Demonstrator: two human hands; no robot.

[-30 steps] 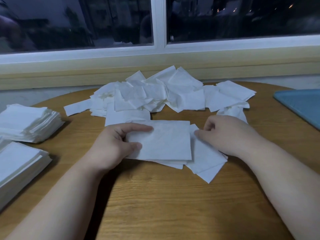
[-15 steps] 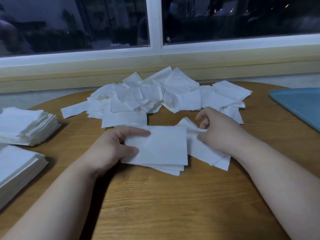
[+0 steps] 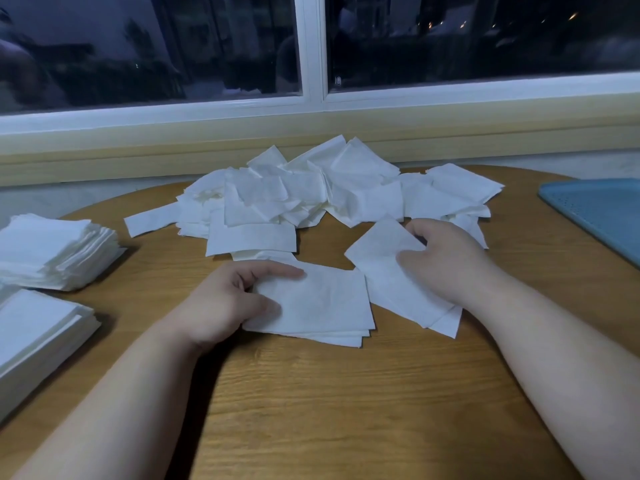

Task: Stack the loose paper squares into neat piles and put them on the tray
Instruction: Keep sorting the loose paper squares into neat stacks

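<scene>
While your left hand [image 3: 221, 303] is pinching the small pile [image 3: 311, 306], your right hand [image 3: 446, 261] is gripping a thin, floppy paper square [image 3: 381, 251]; take it at the edges.

A round wooden table [image 3: 311, 410] stands before a cream ledge [image 3: 104, 150] under a wide window [image 3: 485, 46] with a white frame [image 3: 313, 46]. The glass is dark, with a few small lights [image 3: 572, 16] outside; the room is dim.
</scene>
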